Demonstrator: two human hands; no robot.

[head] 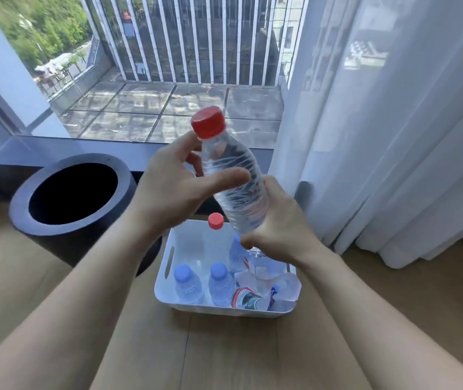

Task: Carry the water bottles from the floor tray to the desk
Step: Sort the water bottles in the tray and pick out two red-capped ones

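Observation:
A clear water bottle with a red cap [233, 170] is held up, tilted left, above the white floor tray [168, 280]. My right hand [278, 226] grips its lower end. My left hand [168, 184] wraps its upper body, thumb across the front and fingers loosely curled behind. In the tray stand two blue-capped bottles [188, 282] [220, 282], a third blue-capped bottle [237, 253] partly hidden behind my right hand, and a red-capped bottle [215, 220]. A labelled bottle [248, 298] lies on its side among crumpled clear plastic.
A dark round bin [70, 192] stands on the wooden floor just left of the tray. A low window ledge [129, 150] runs behind it. White sheer curtains [387, 136] hang to the right, reaching the floor.

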